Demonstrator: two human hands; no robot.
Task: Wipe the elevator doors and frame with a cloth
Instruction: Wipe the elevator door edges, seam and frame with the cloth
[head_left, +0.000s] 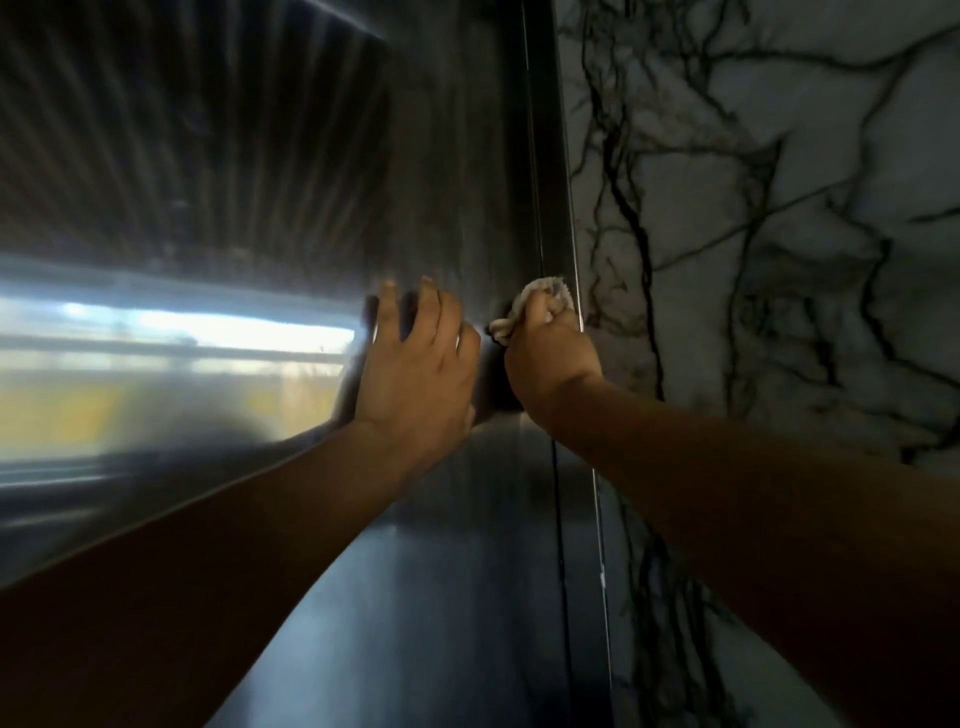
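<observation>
A dark, shiny metal elevator door (260, 182) fills the left and middle of the view. Its dark frame (553, 156) runs as a vertical strip along the right side of the door. My right hand (550, 358) is shut on a bunched pale cloth (540, 301) and presses it against the frame at about mid-height. My left hand (415, 364) lies flat on the door just left of the frame, fingers spread and pointing up, holding nothing. Both forearms reach in from the bottom of the view.
A white marble wall (779, 234) with dark veins borders the frame on the right. The door surface reflects a bright window band (182, 332) on the left.
</observation>
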